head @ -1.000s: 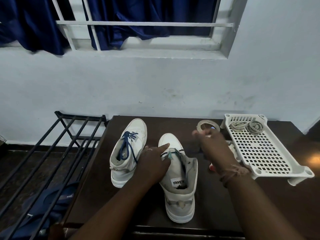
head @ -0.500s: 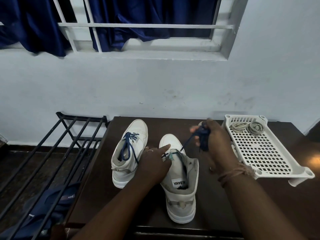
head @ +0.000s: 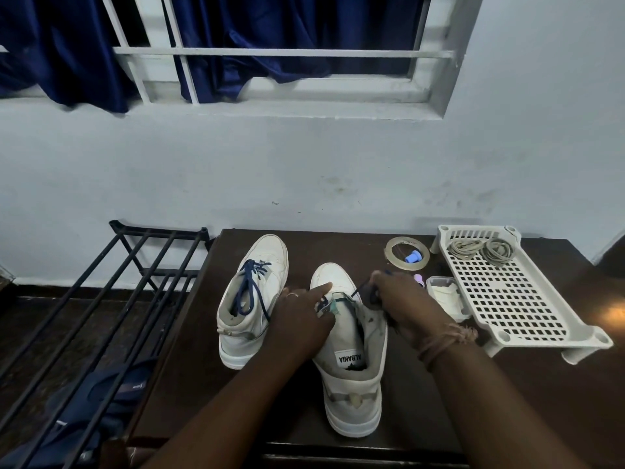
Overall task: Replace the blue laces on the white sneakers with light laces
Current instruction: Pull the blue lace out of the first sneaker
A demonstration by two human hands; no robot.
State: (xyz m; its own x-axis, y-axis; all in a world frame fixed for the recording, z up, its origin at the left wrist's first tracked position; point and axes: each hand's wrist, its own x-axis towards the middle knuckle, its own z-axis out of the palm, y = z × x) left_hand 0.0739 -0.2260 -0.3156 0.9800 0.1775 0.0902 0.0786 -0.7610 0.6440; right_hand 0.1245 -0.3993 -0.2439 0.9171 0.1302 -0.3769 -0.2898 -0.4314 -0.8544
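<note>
We see two white sneakers standing on a dark table (head: 422,394) in the lower middle of the frame, toes pointing up toward the wall. The left sneaker (head: 252,299) keeps its blue lace (head: 248,289), threaded loosely over the tongue. The right sneaker (head: 350,353) sits lower and nearer to us, its tongue pulled open, with a label reading ALBANIA inside.

The left hand (head: 299,319) rests on the right sneaker's left side, between the two shoes — its forefinger lies straight along the toe, the other fingers bent over the eyelet edge, a ring on one of them. The right hand (head: 402,299) is just right of the same shoe, its fingers curled around a bunched blue cord (head: 367,292); one strand runs from that fist down-left to the eyelets near the left forefinger. A brown string is tied around the right wrist.

In the right part of the frame a white perforated tray (head: 514,299) lies tilted on the table, and two coils of light laces (head: 483,250) rest in its upper end. Left of the tray sits a tape roll (head: 406,255) with a small blue cap inside its ring, and below it a small white tub (head: 446,297), touching the tray's edge.

At lower left a black rack (head: 111,299) stands beside the table — dark blue cloth lies under its bars.
</note>
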